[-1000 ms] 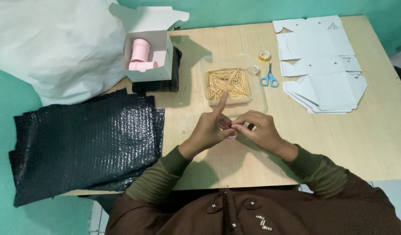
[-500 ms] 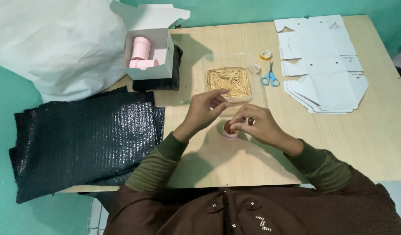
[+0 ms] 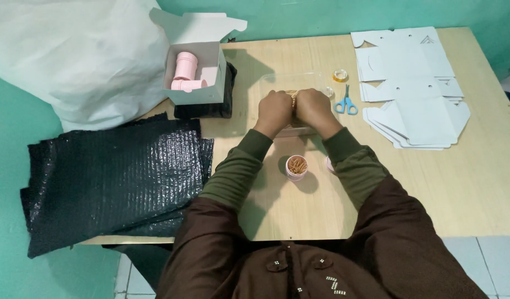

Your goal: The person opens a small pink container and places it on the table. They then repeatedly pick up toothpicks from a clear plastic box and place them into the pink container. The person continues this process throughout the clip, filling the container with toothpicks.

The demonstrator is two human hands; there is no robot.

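Tabletop: pink cup upright, mouth up.

Seen from above, a person in brown with green sleeves sits at a wooden worktop. The left hand and right hand are closed side by side, knuckles up, over a clear tray of thin tan sticks. Nearer the body stands a small pink cup holding more sticks. Far left is an open white box with a pink tube inside. Black bubble wrap lies left. Blue scissors, a tape roll and flat white cartons lie right.
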